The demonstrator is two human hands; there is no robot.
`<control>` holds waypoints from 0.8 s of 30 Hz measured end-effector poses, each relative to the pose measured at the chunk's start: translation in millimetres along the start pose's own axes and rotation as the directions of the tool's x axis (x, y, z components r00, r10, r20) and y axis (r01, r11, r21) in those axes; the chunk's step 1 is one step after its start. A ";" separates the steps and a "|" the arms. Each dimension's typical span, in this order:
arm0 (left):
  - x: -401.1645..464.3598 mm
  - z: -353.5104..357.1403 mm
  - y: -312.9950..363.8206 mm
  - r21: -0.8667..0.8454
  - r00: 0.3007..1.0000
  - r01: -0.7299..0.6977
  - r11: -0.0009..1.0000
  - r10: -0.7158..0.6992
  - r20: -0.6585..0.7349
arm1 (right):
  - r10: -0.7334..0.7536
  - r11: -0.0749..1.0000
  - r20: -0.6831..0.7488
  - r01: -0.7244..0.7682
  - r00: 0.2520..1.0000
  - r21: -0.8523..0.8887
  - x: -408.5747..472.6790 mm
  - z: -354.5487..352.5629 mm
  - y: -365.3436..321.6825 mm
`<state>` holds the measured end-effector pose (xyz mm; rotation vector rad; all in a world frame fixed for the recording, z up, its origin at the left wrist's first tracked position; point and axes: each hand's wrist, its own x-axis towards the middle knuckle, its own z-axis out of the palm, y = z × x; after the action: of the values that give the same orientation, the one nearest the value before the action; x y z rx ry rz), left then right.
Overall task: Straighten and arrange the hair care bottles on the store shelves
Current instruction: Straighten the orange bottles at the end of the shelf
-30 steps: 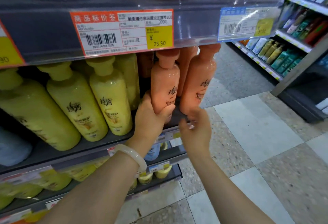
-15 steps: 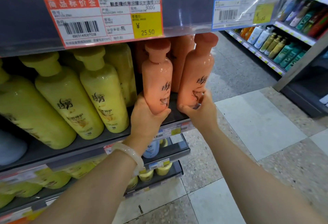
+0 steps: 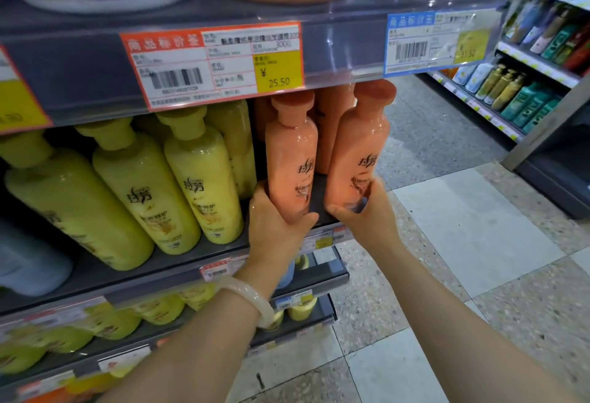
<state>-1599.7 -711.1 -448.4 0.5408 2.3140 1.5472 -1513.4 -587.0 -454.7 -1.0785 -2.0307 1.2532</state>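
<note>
Two orange hair care bottles stand at the right end of the dark shelf (image 3: 178, 262). My left hand (image 3: 274, 227) grips the base of the left orange bottle (image 3: 292, 153). My right hand (image 3: 367, 214) holds the base of the right orange bottle (image 3: 357, 147), which sits at the shelf's corner. Both bottles have their labels facing me. More orange bottles (image 3: 332, 115) stand behind them. To the left, several yellow bottles (image 3: 198, 176) fill the same shelf in a leaning row.
The upper shelf edge carries an orange price tag (image 3: 214, 64) and a blue price tag (image 3: 437, 40). Lower shelves (image 3: 319, 278) hold more yellow bottles. Across the tiled aisle floor (image 3: 463, 227) another rack (image 3: 526, 90) holds green and yellow bottles.
My right hand has come up from below the shelf edge and closed on the right orange bottle. My left hand stays on the left orange bottle, and the two now stand a little apart.
</note>
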 end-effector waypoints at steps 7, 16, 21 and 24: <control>-65.0 2.3 -1.2 0.049 0.989 -0.116 0.992 0.120 -0.088 | 0.077 0.997 -0.012 -0.077 0.997 0.005 -14.0 -23.5 -0.2; -75.8 64.4 39.8 -0.073 0.994 -0.053 0.996 0.046 -0.102 | 0.075 0.996 0.110 -0.079 0.991 0.029 22.0 -62.7 -7.0; -57.1 130.4 73.2 -0.282 0.851 0.222 0.933 -0.327 -0.412 | -0.008 0.999 0.328 0.019 0.945 -0.032 84.6 -84.3 9.0; -46.8 152.8 77.1 -0.229 0.797 0.151 0.962 -0.255 -0.548 | -0.090 0.993 0.457 0.113 0.885 -0.023 111.2 -90.2 15.8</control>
<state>-1479.0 -582.1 -431.8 -0.2674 2.4893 1.9753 -1500.8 -446.2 -427.1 -0.7287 -2.4372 1.5171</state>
